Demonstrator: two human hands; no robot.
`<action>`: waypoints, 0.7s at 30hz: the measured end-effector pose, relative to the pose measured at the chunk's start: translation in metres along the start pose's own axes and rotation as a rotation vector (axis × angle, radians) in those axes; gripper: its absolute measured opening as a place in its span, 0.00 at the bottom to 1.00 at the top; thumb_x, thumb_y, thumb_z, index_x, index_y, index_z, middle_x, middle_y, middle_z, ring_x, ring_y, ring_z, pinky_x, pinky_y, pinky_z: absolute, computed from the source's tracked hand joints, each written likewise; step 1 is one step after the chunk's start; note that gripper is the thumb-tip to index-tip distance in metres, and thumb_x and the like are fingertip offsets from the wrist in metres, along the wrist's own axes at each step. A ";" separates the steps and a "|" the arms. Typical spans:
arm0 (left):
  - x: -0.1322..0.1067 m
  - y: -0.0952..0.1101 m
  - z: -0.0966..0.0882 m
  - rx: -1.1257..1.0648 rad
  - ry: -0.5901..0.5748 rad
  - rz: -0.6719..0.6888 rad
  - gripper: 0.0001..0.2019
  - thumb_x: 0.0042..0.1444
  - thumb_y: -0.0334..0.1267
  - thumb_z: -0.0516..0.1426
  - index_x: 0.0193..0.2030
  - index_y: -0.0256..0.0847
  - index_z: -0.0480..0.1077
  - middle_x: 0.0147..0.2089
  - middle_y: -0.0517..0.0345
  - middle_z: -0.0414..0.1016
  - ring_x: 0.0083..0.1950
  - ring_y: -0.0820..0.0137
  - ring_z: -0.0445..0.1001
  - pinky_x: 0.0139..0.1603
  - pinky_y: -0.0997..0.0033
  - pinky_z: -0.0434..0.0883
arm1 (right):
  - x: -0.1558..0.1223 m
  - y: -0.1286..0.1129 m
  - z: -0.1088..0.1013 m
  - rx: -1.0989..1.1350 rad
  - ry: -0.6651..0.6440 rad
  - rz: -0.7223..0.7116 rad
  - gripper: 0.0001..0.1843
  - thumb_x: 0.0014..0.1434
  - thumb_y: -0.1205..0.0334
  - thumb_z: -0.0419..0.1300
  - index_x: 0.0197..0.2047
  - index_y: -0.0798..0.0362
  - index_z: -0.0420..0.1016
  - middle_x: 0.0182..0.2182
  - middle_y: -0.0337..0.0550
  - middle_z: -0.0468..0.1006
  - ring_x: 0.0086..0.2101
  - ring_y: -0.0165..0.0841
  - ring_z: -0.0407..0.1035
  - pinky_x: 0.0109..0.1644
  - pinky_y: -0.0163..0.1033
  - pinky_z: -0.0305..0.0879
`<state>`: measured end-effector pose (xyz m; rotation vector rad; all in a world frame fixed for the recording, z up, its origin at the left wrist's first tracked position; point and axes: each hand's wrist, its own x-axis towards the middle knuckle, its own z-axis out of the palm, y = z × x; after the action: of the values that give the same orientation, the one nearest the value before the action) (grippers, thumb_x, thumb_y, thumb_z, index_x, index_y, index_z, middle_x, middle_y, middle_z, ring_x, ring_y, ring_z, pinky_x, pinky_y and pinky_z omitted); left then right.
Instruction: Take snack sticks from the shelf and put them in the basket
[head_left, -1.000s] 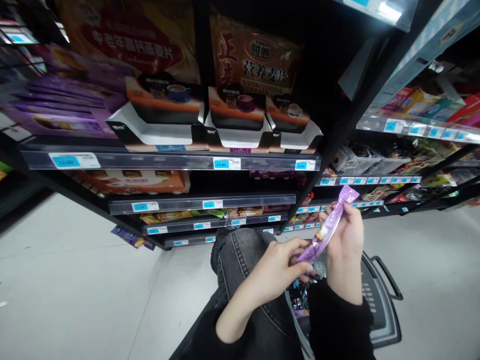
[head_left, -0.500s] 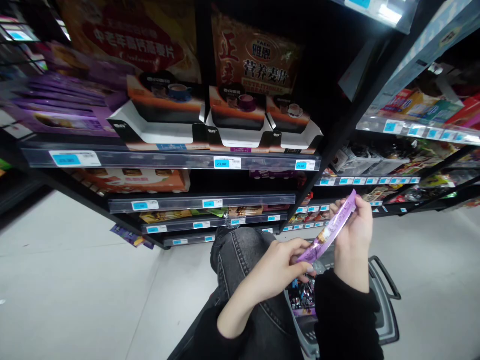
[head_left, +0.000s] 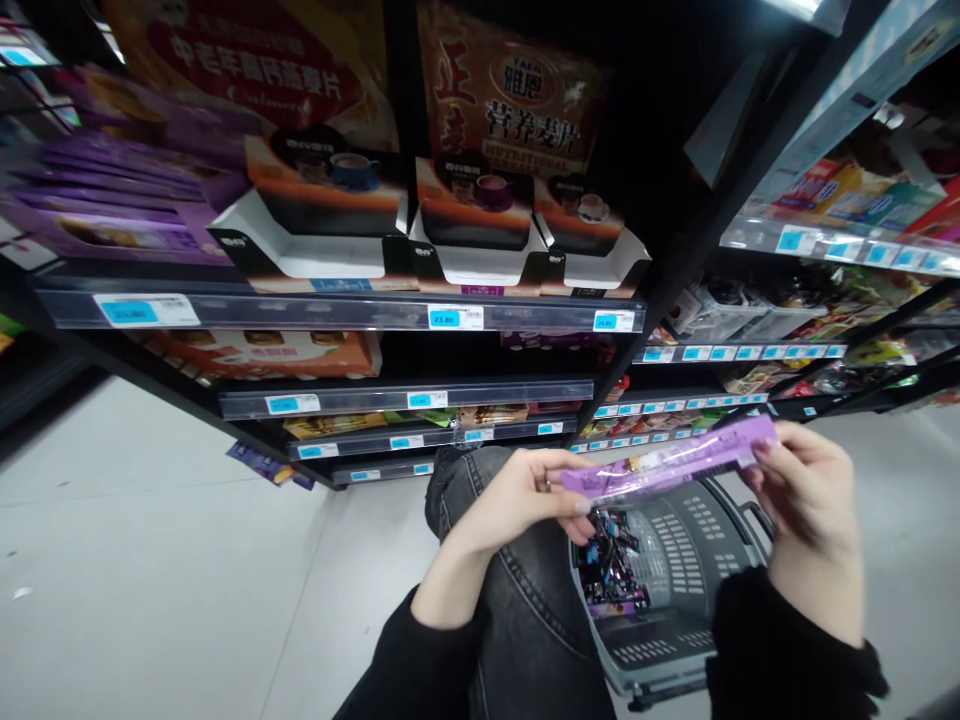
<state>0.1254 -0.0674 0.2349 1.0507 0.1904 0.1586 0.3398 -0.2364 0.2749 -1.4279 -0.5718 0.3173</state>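
A long, slim purple sachet (head_left: 667, 462) is stretched between my two hands, above the shopping basket. My left hand (head_left: 529, 492) pinches its left end between thumb and fingers. The right end is gripped by my right hand (head_left: 806, 485), its thumb on the near face. Below, a grey plastic shopping basket (head_left: 679, 655) stands on the floor beside my knee. Several dark, shiny sachets (head_left: 611, 555) lie heaped in its left part, with another purple sachet (head_left: 613, 608) at their near edge.
Open display boxes (head_left: 480, 265) stand on the shelf (head_left: 315, 310) in front. Purple packets (head_left: 127, 200) are stacked at the left, and large cereal bags (head_left: 517, 90) stand behind. More stocked shelves (head_left: 750, 352) run off to the right. A purple packet (head_left: 266, 465) sticks out near the floor.
My right hand has moved right and down, turning the purple sachet from steeply slanted to nearly level. More of the basket now shows beneath it. My left hand has shifted slightly left and up.
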 end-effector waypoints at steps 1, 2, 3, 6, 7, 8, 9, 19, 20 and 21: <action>0.000 0.001 -0.003 0.024 0.031 0.008 0.17 0.47 0.31 0.63 0.46 0.29 0.73 0.26 0.51 0.76 0.25 0.70 0.76 0.28 0.73 0.74 | -0.006 0.000 -0.014 -0.097 -0.063 0.054 0.16 0.32 0.57 0.72 0.20 0.57 0.73 0.15 0.40 0.68 0.15 0.27 0.60 0.17 0.33 0.57; 0.000 0.001 -0.006 0.050 0.060 0.010 0.15 0.47 0.31 0.62 0.44 0.29 0.73 0.25 0.52 0.76 0.24 0.70 0.75 0.28 0.74 0.73 | -0.013 0.000 -0.028 -0.204 -0.114 0.131 0.15 0.32 0.57 0.72 0.19 0.57 0.74 0.15 0.42 0.69 0.17 0.30 0.63 0.19 0.34 0.60; 0.001 0.001 -0.007 0.078 0.083 0.006 0.14 0.47 0.32 0.62 0.42 0.29 0.74 0.24 0.53 0.75 0.24 0.71 0.75 0.28 0.74 0.73 | -0.021 0.002 -0.039 -0.301 -0.151 0.203 0.16 0.32 0.56 0.72 0.20 0.57 0.75 0.16 0.44 0.70 0.18 0.32 0.65 0.20 0.35 0.62; 0.005 -0.003 -0.006 0.183 0.119 -0.035 0.12 0.48 0.34 0.61 0.39 0.29 0.74 0.24 0.54 0.75 0.24 0.71 0.74 0.29 0.72 0.72 | -0.046 0.012 -0.062 -0.492 -0.277 0.361 0.17 0.32 0.52 0.71 0.23 0.57 0.78 0.16 0.46 0.72 0.19 0.35 0.66 0.22 0.37 0.65; 0.007 -0.006 -0.005 0.253 0.126 -0.039 0.11 0.49 0.34 0.61 0.38 0.30 0.74 0.24 0.54 0.75 0.25 0.70 0.74 0.30 0.72 0.72 | -0.054 0.018 -0.067 -0.523 -0.311 0.391 0.18 0.32 0.50 0.71 0.23 0.56 0.78 0.16 0.46 0.72 0.19 0.36 0.66 0.22 0.37 0.65; 0.009 -0.008 -0.003 0.356 0.137 -0.030 0.10 0.49 0.34 0.60 0.37 0.31 0.75 0.26 0.53 0.76 0.27 0.70 0.75 0.33 0.71 0.72 | -0.062 0.024 -0.073 -0.546 -0.323 0.413 0.19 0.33 0.48 0.69 0.23 0.56 0.78 0.16 0.47 0.72 0.19 0.36 0.66 0.22 0.38 0.65; 0.010 -0.011 -0.001 0.485 0.155 -0.009 0.09 0.51 0.34 0.58 0.36 0.33 0.76 0.28 0.53 0.77 0.30 0.69 0.75 0.35 0.71 0.71 | -0.070 0.033 -0.078 -0.565 -0.311 0.428 0.20 0.34 0.46 0.68 0.23 0.56 0.78 0.16 0.47 0.72 0.19 0.36 0.66 0.23 0.38 0.65; 0.020 -0.021 0.005 1.080 0.166 0.042 0.14 0.58 0.37 0.50 0.35 0.40 0.77 0.36 0.57 0.79 0.38 0.68 0.75 0.41 0.73 0.65 | -0.141 0.169 -0.096 -1.144 -0.190 0.485 0.09 0.43 0.63 0.59 0.14 0.53 0.68 0.14 0.46 0.68 0.22 0.41 0.71 0.30 0.42 0.64; 0.020 -0.023 0.007 1.101 0.176 0.052 0.14 0.59 0.38 0.50 0.36 0.41 0.77 0.37 0.57 0.79 0.39 0.67 0.75 0.42 0.73 0.65 | -0.145 0.176 -0.085 -1.152 -0.136 0.493 0.11 0.44 0.63 0.60 0.14 0.53 0.67 0.14 0.46 0.67 0.22 0.41 0.71 0.30 0.42 0.64; 0.019 -0.024 0.009 1.110 0.185 0.063 0.13 0.59 0.38 0.51 0.37 0.41 0.77 0.38 0.57 0.79 0.40 0.67 0.75 0.43 0.73 0.65 | -0.149 0.179 -0.073 -1.143 -0.101 0.484 0.12 0.46 0.61 0.61 0.16 0.53 0.67 0.15 0.45 0.67 0.22 0.40 0.71 0.29 0.42 0.64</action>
<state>0.1472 -0.0822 0.2167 2.1499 0.4364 0.2118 0.2799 -0.3528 0.0694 -2.6828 -0.4883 0.4757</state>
